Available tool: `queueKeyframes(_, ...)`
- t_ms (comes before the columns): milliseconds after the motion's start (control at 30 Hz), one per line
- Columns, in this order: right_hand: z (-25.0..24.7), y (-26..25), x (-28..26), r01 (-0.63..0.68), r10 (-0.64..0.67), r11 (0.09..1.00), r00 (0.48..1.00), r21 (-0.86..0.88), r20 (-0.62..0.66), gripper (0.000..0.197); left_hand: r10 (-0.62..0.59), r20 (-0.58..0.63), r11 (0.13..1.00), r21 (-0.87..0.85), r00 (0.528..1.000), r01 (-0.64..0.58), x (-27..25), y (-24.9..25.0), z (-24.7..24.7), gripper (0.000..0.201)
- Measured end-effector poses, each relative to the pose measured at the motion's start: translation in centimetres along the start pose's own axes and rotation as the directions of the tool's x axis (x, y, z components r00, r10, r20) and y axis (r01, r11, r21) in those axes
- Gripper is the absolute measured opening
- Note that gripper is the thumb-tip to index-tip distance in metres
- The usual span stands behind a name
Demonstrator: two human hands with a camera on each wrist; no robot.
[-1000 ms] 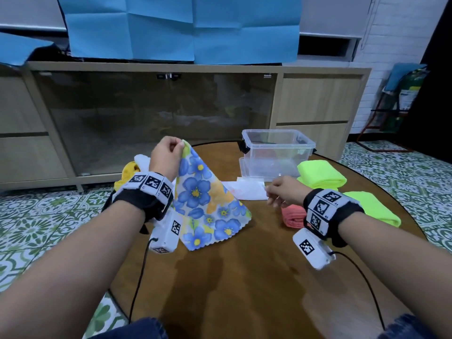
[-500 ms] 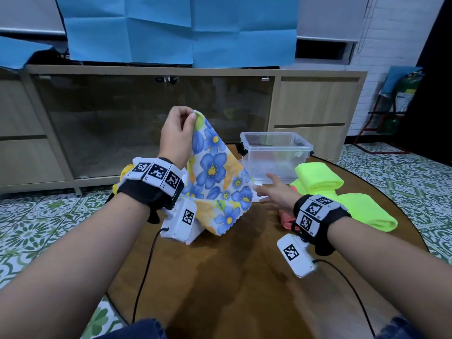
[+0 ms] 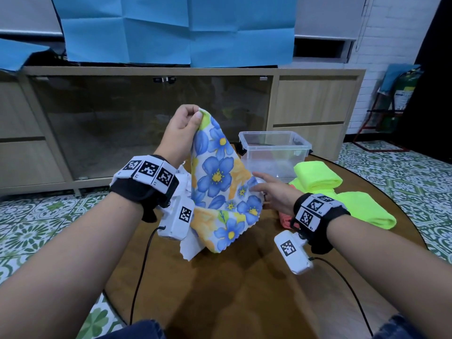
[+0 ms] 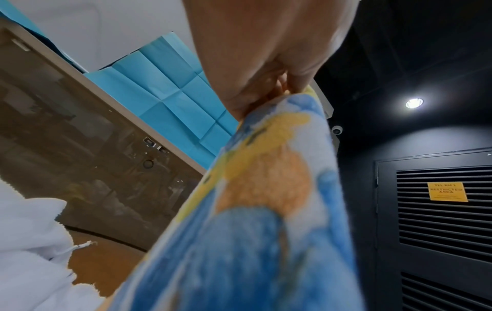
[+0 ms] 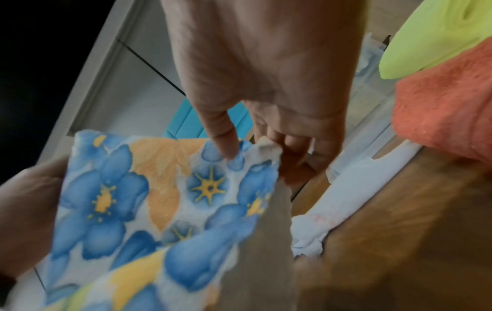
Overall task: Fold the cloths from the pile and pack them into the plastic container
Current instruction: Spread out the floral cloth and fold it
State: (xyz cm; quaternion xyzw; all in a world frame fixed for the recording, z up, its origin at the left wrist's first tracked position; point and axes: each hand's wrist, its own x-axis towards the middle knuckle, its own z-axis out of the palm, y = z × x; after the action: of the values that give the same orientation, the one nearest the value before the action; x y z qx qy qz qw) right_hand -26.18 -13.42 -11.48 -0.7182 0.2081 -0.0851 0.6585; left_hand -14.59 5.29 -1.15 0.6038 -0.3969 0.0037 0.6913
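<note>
A floral cloth [image 3: 217, 177] with blue flowers hangs above the round wooden table [image 3: 220, 289]. My left hand [image 3: 188, 121] pinches its top corner between thumb and fingers, seen close in the left wrist view, where the left hand [image 4: 266, 94] grips the floral cloth [image 4: 253, 210]. My right hand [image 3: 265, 185] pinches the cloth's right edge: the right wrist view has the thumb [image 5: 226, 147] on the floral cloth [image 5: 159, 200] and the fingers behind it. The clear plastic container [image 3: 269, 162] stands open behind the cloth.
Two folded neon green cloths [image 3: 315, 176] [image 3: 362, 206] and a coral cloth [image 3: 285, 220] lie right of my right hand. A white cloth [image 3: 189, 245] lies under the floral one. A glass-front cabinet [image 3: 146, 123] runs behind the table.
My left hand has lifted the floral cloth's corner higher, off the table. My right hand has moved left from the white cloth to the floral cloth's right edge.
</note>
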Motion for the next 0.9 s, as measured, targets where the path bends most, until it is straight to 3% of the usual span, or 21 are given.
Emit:
queueKeyframes(67, -0.4, -1.1, -0.1, 0.130, -0.132, 0.991, 0.981, -0.021, -0.145, 0.040, 0.031, -0.094, 0.995, 0.099, 0.995, -0.022, 0.4, -0.8, -0.7, 0.021)
queueKeyframes(133, -1.5, -2.2, -0.1, 0.268, -0.269, 0.962, 0.908, -0.049, -0.320, 0.030, 0.055, -0.228, 0.977, 0.213, 0.972, -0.006, 0.7, -2.0, -2.0, 0.022)
queueKeyframes(233, -3.3, -3.6, -0.6, 0.421, -0.371, 0.907, 0.827, 0.028, -0.422, 0.015, 0.040, -0.354, 0.945, 0.317, 0.934, 0.080, 0.7, -3.6, -3.9, 0.010)
queueKeyframes(367, -3.9, -4.5, -1.0, 0.494, -0.447, 0.870, 0.791, 0.003, -0.418, 0.019, 0.017, -0.369, 0.897, 0.417, 0.929, 0.149, 0.3, -4.8, -4.5, 0.014)
queueKeyframes(567, -3.3, -4.3, -0.1, 0.494, -0.592, 0.804, 0.724, -0.332, -0.355, 0.022, 0.004, -0.419, 0.891, 0.414, 0.908, 0.187, 0.3, -4.8, -4.8, 0.024)
queueKeyframes(733, -3.4, -4.7, 0.1, 0.525, -0.624, 0.781, 0.663, -0.338, -0.413, 0.010, 0.020, -0.416, 0.885, 0.431, 0.909, 0.178, 0.1, -4.7, -4.7, 0.025)
queueKeyframes(900, -3.6, -5.1, 0.0, 0.553, -0.662, 0.750, 0.612, -0.364, -0.433, 0.013, 0.014, -0.390, 0.920, 0.367, 0.921, 0.141, 0.2, -5.0, -4.8, 0.023)
